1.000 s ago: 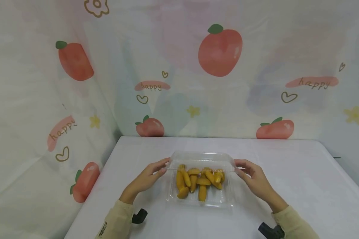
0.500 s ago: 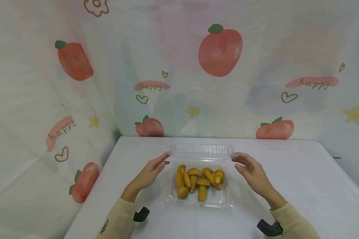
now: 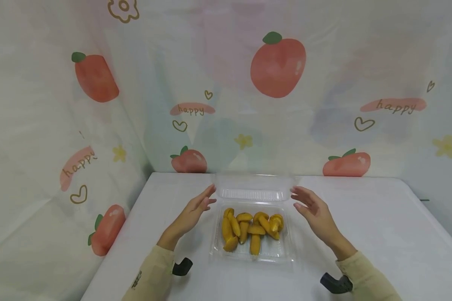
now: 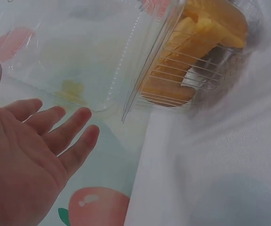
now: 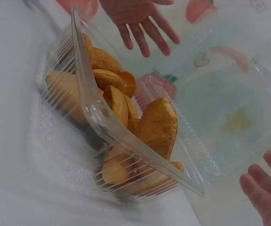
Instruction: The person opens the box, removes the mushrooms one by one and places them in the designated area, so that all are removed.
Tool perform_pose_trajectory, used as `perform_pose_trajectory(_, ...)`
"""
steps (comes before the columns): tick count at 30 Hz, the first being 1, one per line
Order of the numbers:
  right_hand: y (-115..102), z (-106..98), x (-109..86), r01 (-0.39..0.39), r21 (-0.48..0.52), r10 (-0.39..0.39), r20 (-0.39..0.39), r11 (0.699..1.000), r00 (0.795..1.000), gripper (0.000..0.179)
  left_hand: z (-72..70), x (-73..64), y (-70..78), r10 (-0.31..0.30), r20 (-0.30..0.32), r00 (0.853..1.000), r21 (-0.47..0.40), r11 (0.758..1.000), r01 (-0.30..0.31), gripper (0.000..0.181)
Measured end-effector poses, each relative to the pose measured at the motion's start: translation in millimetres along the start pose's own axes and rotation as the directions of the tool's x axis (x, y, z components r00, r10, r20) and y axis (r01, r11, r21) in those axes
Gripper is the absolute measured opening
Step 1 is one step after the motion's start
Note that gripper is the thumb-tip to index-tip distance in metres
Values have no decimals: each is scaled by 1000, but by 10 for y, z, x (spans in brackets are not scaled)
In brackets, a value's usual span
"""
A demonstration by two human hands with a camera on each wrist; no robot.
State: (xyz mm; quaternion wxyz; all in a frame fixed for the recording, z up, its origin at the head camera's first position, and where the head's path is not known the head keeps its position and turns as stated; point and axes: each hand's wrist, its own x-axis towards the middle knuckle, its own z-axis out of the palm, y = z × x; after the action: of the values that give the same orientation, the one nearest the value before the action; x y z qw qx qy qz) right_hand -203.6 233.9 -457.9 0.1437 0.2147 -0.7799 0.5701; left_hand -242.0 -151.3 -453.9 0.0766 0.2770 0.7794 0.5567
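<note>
A clear plastic clamshell box (image 3: 278,251) sits on the table with its lid (image 3: 254,182) swung up and back. Several yellow-brown mushrooms (image 3: 255,242) lie in its base. My left hand (image 3: 188,216) is beside the lid's left edge, fingers extended; in the left wrist view the palm of this left hand (image 4: 27,155) shows, holding nothing. On the other side, my right hand (image 3: 318,217) has its fingers loosely bent near the lid's right edge. A gap shows between the fingers of the right hand (image 5: 267,190) and the lid in the right wrist view.
The white table (image 3: 380,234) ends at a fabric backdrop (image 3: 218,50) printed with fruit, hearts and words. A second backdrop panel (image 3: 34,125) runs along the left side. Black wrist mounts (image 3: 335,283) stick out from below the sleeves.
The lid has swung from above the mushrooms to the back, standing open. Both hands, earlier holding the lid's corners, have let go and moved slightly away and forward.
</note>
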Motion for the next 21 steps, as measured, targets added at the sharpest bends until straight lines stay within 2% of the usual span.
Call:
perform_pose_trajectory(3,13,-11,23,-15,19,15,9,1000,1000,48,6,25,1,-10,-2,1000,-10,1000,10,54)
perform_pose_trajectory(7,24,-21,48,-75,-22,76,52,997,996,55,-7,47,-8,-28,17,999,8,1000,28,62)
perform_pose_trajectory(13,25,-1,76,-182,-71,191,153,981,970,72,-48,98,-5,-65,41,997,29,998,64,70)
perform_pose_trajectory(21,11,-4,143,-226,-69,234,144,972,962,82,-72,217,-10,-81,38,996,54,995,79,73)
